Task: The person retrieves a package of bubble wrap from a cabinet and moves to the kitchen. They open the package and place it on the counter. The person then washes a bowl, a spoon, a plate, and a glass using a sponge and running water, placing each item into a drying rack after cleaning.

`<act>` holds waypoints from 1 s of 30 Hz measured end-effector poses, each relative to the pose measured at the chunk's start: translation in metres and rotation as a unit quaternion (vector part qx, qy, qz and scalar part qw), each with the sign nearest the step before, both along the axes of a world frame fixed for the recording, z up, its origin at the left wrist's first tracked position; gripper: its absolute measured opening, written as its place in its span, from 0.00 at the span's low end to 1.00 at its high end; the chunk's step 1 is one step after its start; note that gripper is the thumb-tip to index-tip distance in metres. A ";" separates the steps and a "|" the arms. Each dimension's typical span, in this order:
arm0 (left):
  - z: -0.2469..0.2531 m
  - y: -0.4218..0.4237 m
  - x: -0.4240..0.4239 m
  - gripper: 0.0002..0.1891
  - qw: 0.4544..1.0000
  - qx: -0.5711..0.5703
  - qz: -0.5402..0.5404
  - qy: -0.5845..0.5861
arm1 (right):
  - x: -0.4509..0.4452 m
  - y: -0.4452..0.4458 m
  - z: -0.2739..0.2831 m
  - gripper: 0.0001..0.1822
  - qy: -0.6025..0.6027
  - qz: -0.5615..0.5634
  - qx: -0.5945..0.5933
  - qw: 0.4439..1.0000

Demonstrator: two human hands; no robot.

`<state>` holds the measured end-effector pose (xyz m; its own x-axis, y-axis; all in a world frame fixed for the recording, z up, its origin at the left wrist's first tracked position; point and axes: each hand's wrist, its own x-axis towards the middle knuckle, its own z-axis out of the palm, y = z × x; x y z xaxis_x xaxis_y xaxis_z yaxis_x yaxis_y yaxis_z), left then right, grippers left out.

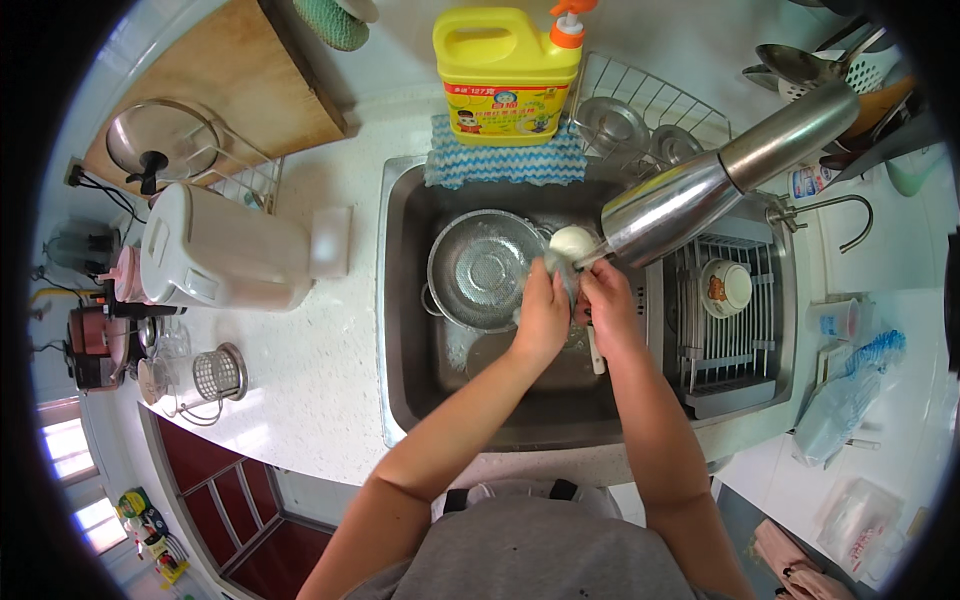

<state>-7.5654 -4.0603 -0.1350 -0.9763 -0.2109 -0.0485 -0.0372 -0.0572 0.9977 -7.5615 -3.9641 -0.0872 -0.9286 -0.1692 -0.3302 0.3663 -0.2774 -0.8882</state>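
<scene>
My left hand [545,311] and my right hand [609,309] meet over the steel sink [517,427]. A greyish cloth [564,279] lies between my fingers, held by my left hand. Just beyond it is a round, pale utensil head [572,242], and a light handle [596,354] shows below my right hand; whether they are one piece I cannot tell. My right hand's fingers are closed around something mostly hidden. Left of my hands, a perforated metal colander [487,270] sits in the basin. The shiny metal faucet [675,210] reaches in from the upper right, its end near my fingers.
A yellow detergent jug [510,79] stands on a blue-and-white cloth [502,166] behind the sink. A wire basket [652,86] holds metal strainers. On the right, a dish rack [724,360] carries a bowl [727,289]. A white appliance [232,247] stands on the left counter.
</scene>
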 end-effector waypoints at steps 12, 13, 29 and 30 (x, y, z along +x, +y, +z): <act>0.009 -0.035 0.001 0.12 0.972 0.189 -0.069 -0.123 | -0.005 0.001 -0.007 0.10 -0.011 0.106 -0.148 0.983; 0.020 -0.032 0.001 0.12 0.942 0.312 -0.070 -0.102 | -0.005 0.000 -0.006 0.09 -0.018 0.105 -0.138 0.985; 0.065 -0.026 -0.017 0.05 0.963 0.158 -0.190 -0.105 | 0.009 0.016 0.003 0.12 0.022 0.014 -0.014 1.000; 0.066 -0.024 -0.015 0.04 0.957 0.207 -0.179 -0.093 | 0.009 0.017 0.003 0.12 0.018 0.018 -0.045 0.999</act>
